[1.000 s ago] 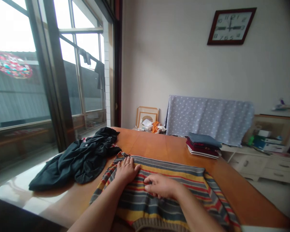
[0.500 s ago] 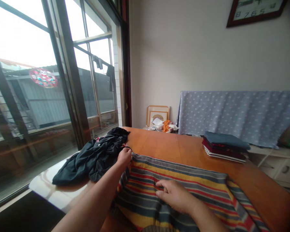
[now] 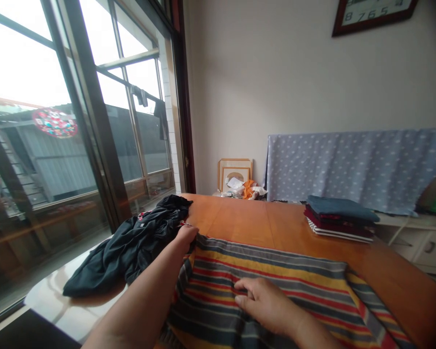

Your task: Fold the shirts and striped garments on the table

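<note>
A garment with yellow, red, grey and dark stripes lies spread over the near part of the wooden table. My left hand is closed on its far left corner, the arm stretched forward. Over the middle of the stripes rests my right hand, thumb and forefinger apart, with creases in the fabric beside the fingertips. Just left of my left hand is a heap of black clothing with small red and white patches. The garment's near edge runs out of view.
A stack of folded clothes sits at the table's right side. Behind it, a grey-blue dotted cloth drapes over something. Picture frames lean on the wall near an orange and white pile. Large windows stand left.
The view has shifted slightly, so the window and black heap sit a little further left. Both hands keep nearly the same places on the striped garment.
</note>
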Demonstrator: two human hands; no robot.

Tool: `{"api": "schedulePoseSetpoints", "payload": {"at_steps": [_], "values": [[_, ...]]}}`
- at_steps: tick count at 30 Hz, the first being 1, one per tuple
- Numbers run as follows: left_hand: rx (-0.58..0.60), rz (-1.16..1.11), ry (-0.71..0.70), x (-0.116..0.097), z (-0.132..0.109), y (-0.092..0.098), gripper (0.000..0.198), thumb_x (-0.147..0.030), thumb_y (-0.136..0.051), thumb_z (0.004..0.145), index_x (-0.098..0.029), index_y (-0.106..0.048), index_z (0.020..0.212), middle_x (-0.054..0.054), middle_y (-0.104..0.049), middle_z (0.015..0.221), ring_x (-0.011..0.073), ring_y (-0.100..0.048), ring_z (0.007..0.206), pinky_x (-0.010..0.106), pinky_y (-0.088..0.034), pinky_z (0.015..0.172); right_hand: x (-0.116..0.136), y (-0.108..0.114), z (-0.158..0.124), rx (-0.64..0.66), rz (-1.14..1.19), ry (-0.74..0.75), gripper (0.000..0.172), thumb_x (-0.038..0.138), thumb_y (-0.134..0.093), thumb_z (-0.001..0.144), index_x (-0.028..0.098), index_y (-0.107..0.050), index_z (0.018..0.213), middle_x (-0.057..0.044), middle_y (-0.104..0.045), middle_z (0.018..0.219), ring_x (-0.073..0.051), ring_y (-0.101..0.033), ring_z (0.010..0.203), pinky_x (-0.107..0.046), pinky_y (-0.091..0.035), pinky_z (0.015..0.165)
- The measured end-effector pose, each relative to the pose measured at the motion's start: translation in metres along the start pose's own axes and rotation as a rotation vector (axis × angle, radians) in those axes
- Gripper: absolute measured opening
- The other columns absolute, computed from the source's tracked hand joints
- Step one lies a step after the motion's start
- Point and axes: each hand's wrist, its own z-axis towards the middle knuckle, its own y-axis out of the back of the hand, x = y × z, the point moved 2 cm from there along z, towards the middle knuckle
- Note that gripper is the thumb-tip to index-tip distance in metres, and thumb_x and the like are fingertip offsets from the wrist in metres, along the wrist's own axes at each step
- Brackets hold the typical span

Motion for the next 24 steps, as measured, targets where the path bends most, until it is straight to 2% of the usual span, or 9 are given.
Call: {"api": "schedulePoseSetpoints", "payload": {"at_steps": [5, 9, 11, 13, 16, 20, 24], "values": [[-0.017, 0.201, -0.008, 0.002, 0.007, 0.005, 0.036, -0.037, -0.063, 0.095, -0.016, -0.061, 0.124, 0.009, -0.064, 0.123, 0.0235, -0.065, 0.105, 0.041, -0.056, 0.088, 0.002, 0.002, 0.0, -0.005, 0.0, 0.007, 0.033, 0.042, -0.06, 0.088, 0.025, -0.072, 0.114, -0.003, -0.072, 0.077, -0.016, -0.06, 0.068, -0.024, -0.033, 0.058], [-0.073, 0.345, -0.061, 0.008, 0.009, 0.011, 0.03, -0.027, -0.074, 0.08, -0.021, -0.067, 0.108, 0.007, -0.073, 0.103, 0.025, -0.069, 0.096, 0.03, -0.052, 0.078, 0.003, 0.003, 0.0, -0.006, 0.012, 0.008, 0.032, 0.041, -0.06, 0.089, 0.026, -0.072, 0.114, -0.003, -0.073, 0.079, -0.016, -0.061, 0.07, -0.024, -0.034, 0.059], [-0.096, 0.405, -0.097, 0.01, 0.01, 0.013, 0.03, -0.026, -0.074, 0.075, -0.023, -0.068, 0.103, 0.005, -0.074, 0.101, 0.025, -0.07, 0.097, 0.028, -0.05, 0.077, 0.004, 0.003, -0.001, -0.006, 0.019, 0.009, 0.031, 0.041, -0.059, 0.089, 0.026, -0.073, 0.113, -0.002, -0.073, 0.079, -0.016, -0.061, 0.07, -0.024, -0.034, 0.059], [-0.109, 0.449, -0.136, 0.01, 0.011, 0.014, 0.026, -0.027, -0.071, 0.076, -0.024, -0.069, 0.101, 0.005, -0.075, 0.101, 0.0237, -0.07, 0.095, 0.027, -0.049, 0.076, 0.004, 0.003, -0.001, -0.006, 0.026, 0.007, 0.032, 0.041, -0.06, 0.089, 0.025, -0.073, 0.113, -0.003, -0.073, 0.081, -0.016, -0.062, 0.07, -0.024, -0.034, 0.059], [-0.123, 0.502, -0.203, 0.003, 0.009, 0.017, 0.023, -0.027, -0.059, 0.085, -0.02, -0.068, 0.104, 0.008, -0.075, 0.099, 0.0224, -0.07, 0.089, 0.028, -0.05, 0.074, 0.003, 0.003, -0.002, -0.003, 0.033, 0.0, 0.034, 0.041, -0.06, 0.089, 0.025, -0.072, 0.116, -0.003, -0.074, 0.082, -0.017, -0.062, 0.071, -0.024, -0.034, 0.059], [-0.087, 0.585, -0.383, -0.01, -0.011, 0.014, 0.032, -0.03, -0.046, 0.094, -0.019, -0.065, 0.117, 0.012, -0.071, 0.115, 0.0245, -0.066, 0.107, 0.033, -0.048, 0.091, 0.002, 0.002, -0.001, 0.004, 0.021, 0.002, 0.035, 0.042, -0.059, 0.089, 0.025, -0.071, 0.117, -0.003, -0.073, 0.078, -0.016, -0.061, 0.069, -0.024, -0.033, 0.058], [0.078, 0.662, -0.564, -0.009, -0.048, -0.003, 0.038, -0.042, -0.049, 0.095, -0.024, -0.064, 0.125, 0.01, -0.062, 0.137, 0.0246, -0.057, 0.127, 0.034, -0.039, 0.109, 0.001, 0.001, 0.0, 0.006, 0.017, 0.009, 0.034, 0.041, -0.058, 0.09, 0.024, -0.071, 0.116, -0.003, -0.073, 0.079, -0.016, -0.06, 0.069, -0.024, -0.033, 0.058]]}}
